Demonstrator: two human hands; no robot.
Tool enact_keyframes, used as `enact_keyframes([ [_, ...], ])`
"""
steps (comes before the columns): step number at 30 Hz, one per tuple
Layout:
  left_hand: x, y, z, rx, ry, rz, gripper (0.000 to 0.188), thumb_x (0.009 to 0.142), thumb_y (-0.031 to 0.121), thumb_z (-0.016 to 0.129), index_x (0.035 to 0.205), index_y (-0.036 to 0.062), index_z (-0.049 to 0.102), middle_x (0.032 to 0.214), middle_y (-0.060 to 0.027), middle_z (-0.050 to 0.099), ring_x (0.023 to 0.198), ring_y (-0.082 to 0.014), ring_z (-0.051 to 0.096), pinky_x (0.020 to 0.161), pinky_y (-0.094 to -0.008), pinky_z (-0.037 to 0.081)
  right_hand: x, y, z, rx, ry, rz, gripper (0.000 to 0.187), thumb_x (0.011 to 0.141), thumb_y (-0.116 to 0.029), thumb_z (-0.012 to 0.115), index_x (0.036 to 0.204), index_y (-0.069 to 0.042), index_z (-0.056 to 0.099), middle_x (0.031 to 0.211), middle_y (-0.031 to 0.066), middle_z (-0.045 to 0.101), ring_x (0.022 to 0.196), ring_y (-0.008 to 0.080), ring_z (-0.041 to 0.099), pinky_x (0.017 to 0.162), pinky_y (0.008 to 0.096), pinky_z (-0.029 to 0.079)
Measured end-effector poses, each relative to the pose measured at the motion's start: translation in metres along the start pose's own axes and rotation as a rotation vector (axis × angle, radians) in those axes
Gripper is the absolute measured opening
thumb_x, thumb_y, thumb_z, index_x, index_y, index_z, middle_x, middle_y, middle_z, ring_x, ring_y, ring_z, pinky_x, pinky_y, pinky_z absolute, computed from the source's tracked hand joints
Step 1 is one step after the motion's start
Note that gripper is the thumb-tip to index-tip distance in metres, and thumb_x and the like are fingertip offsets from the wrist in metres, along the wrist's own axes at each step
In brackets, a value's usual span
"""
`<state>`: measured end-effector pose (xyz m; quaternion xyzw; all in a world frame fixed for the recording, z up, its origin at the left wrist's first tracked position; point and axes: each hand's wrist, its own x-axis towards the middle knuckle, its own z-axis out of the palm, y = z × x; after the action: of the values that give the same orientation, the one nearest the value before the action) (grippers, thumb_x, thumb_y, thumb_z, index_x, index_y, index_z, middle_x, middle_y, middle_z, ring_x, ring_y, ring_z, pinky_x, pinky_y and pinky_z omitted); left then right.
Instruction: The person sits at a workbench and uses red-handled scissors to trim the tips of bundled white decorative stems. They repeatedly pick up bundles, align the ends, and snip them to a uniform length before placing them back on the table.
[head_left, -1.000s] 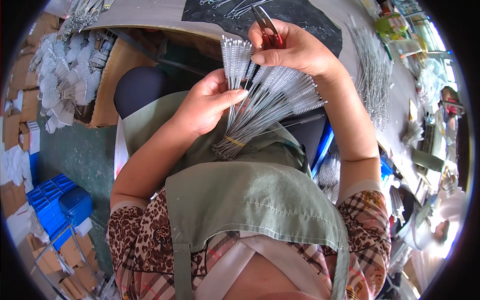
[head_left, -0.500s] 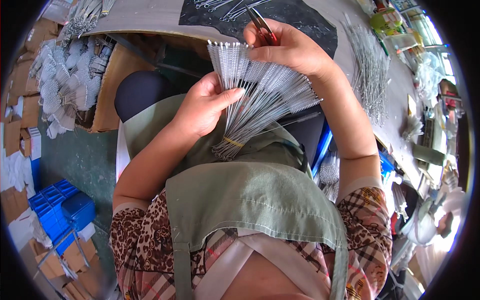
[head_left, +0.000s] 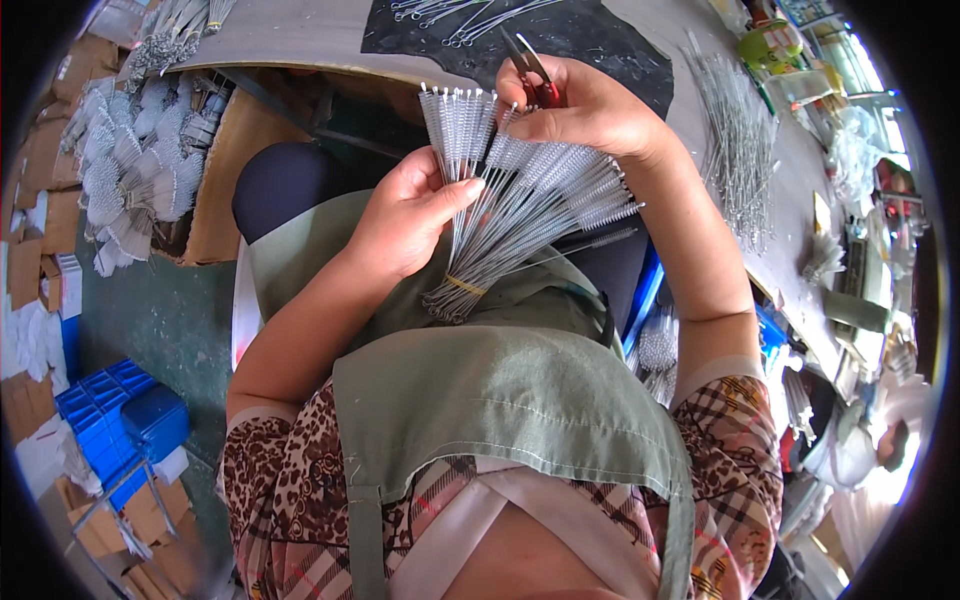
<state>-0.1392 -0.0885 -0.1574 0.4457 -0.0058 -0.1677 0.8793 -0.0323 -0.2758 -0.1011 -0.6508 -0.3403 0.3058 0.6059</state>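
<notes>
A fanned bundle of thin wire brushes [head_left: 560, 175] with white bristles rests over my lap, its looped handle ends bound by a yellow rubber band [head_left: 466, 284]. My left hand [head_left: 415, 210] grips the left part of the bundle, thumb across the wire stems. Over the bristle tips is my right hand [head_left: 580, 108], closed around small red-handled scissors [head_left: 538, 78] whose blades point up and away. Its thumb and fingertips also touch the brush heads, with a gap in the fan just left of them. One brush sticks out to the right, apart from the others.
Beyond my hands, loose wire brushes lie on a black mat [head_left: 610, 50] on the grey table [head_left: 300, 30]. A long heap of wire brushes [head_left: 738, 140] covers its right side. At left stands a cardboard box [head_left: 225, 180] of bundled brushes; blue plastic crates [head_left: 120, 410] sit on the floor.
My right hand has shifted slightly right and down, the scissors with it. A gap has opened between the left group of brushes and the rest. My left hand has barely moved.
</notes>
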Motion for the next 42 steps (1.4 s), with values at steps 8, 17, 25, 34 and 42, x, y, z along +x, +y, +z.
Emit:
enact_keyframes([
  [8,0.001,-0.002,-0.002,-0.055,-0.022,-0.034,0.019,0.084,0.0,0.054,0.102,-0.0019,0.049,0.094,-0.0063,0.057,0.085,-0.0133,0.057,0.079,-0.03,0.048,-0.002,0.007,-0.003,-0.007,0.039,-0.108,0.023,0.084,-0.026,0.061,0.093,-0.006,0.053,0.083,-0.0001,0.052,0.079,0.0088,0.049,0.073,0.0219,0.039],
  [17,0.002,0.001,0.002,-0.012,-0.046,-0.085,0.025,0.085,0.004,0.056,0.108,-0.0008,0.049,0.096,-0.0061,0.057,0.087,-0.0133,0.056,0.079,-0.0304,0.047,0.026,-0.005,0.006,-0.452,0.072,0.072,0.034,0.08,-0.038,0.064,0.087,-0.007,0.051,0.069,-0.0047,0.042,0.067,0.0053,0.038,0.059,0.0208,0.032],
  [25,0.001,-0.001,-0.012,0.003,0.005,-0.062,0.019,0.083,0.005,0.06,0.099,0.0012,0.05,0.085,-0.0037,0.057,0.076,-0.0119,0.057,0.069,-0.0272,0.048,0.017,0.003,0.011,-0.102,0.068,-0.018,0.028,0.08,-0.028,0.066,0.094,-0.006,0.055,0.075,-0.0036,0.049,0.067,0.0051,0.046,0.061,0.0193,0.039],
  [34,0.005,-0.005,-0.012,0.074,0.059,-0.032,0.016,0.08,0.003,0.063,0.093,0.0021,0.053,0.078,-0.0015,0.057,0.069,-0.0104,0.057,0.065,-0.0249,0.048,0.021,0.009,0.005,-0.207,0.081,0.064,0.018,0.08,-0.014,0.064,0.093,-0.005,0.055,0.079,-0.0026,0.051,0.07,0.0064,0.05,0.065,0.0207,0.043],
  [42,0.001,-0.002,-0.009,0.037,0.109,-0.009,0.01,0.082,0.004,0.061,0.086,0.0036,0.052,0.077,-0.0014,0.056,0.07,-0.0102,0.057,0.065,-0.0261,0.049,0.017,0.005,0.007,-0.077,0.077,0.076,0.02,0.077,-0.006,0.062,0.095,-0.001,0.055,0.083,-0.0009,0.054,0.075,0.0065,0.051,0.07,0.0206,0.042],
])
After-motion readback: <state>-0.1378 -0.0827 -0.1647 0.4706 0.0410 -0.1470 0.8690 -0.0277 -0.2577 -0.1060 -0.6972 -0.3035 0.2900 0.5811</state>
